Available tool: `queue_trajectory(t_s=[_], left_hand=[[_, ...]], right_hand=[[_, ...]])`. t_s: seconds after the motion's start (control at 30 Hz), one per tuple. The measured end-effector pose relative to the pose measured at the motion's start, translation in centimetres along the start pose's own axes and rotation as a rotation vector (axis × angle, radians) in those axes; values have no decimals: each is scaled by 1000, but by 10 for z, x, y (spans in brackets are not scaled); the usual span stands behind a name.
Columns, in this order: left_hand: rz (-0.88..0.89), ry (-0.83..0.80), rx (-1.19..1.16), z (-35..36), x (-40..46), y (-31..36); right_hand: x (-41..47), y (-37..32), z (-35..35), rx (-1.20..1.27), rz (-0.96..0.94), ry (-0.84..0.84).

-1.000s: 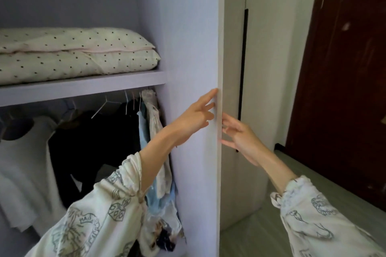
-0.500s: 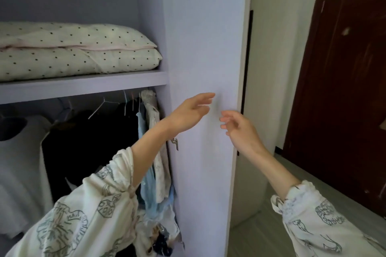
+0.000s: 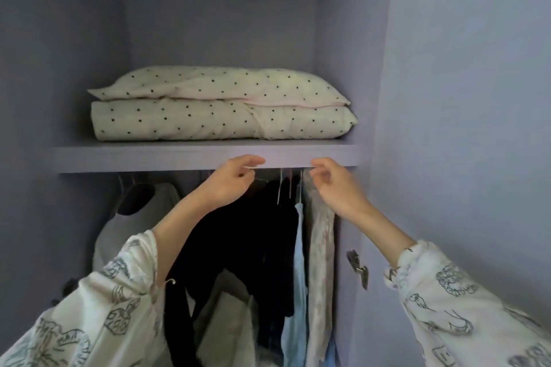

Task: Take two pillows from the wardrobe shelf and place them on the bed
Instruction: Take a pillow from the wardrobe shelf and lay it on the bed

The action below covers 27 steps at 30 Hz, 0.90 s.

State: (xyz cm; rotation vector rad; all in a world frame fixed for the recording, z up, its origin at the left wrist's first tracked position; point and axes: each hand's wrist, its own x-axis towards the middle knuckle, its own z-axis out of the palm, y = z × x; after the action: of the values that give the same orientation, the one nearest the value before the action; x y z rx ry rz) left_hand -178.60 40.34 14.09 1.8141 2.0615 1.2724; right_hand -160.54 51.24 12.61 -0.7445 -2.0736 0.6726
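Two cream pillows with black dots lie stacked on the lilac wardrobe shelf point(image 3: 119, 156): the upper pillow point(image 3: 226, 83) rests on the lower pillow point(image 3: 185, 121). Both my hands are raised just below the shelf's front edge, under the pillows and not touching them. My left hand point(image 3: 231, 183) is at centre, fingers loosely curled and empty. My right hand point(image 3: 335, 186) is a little to the right, fingers also curled with nothing in them. Both arms wear white patterned sleeves.
Under the shelf, clothes hang on wire hangers: a grey-white top point(image 3: 134, 217), black garments point(image 3: 250, 247), a light blue one point(image 3: 298, 277) and a pale patterned one point(image 3: 320, 247). The open wardrobe door point(image 3: 465, 128) stands at right, with a metal hinge point(image 3: 357, 267) on the side wall.
The view has swung left from the door's edge into the wardrobe. Both hands have left the door and risen to just below the shelf. The door is now open wide.
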Motion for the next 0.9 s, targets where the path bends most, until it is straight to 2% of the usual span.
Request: queue_trajectory(t_s=[0.13,0.37,0.47,0.6,0.73,0.9], left_hand=[[38,144,220,-57,57,-55],[183,390,605,-147,161,-103],[158,376,747,-158,200,-110],[121,269,877,-162,244,-111],[146,229,978,-172,267,-112],[144,300,1000,-184,287,-113]], right_hand=[[86,-18,33,-130,-154,51],[222,-44,70,-491,-403,225],[264,-51,75,-644,-435,239],[308,-54,75,-781,-412,114],[338,-51,72,-881,-417,46],[366,-48,70,-977,-522,175]])
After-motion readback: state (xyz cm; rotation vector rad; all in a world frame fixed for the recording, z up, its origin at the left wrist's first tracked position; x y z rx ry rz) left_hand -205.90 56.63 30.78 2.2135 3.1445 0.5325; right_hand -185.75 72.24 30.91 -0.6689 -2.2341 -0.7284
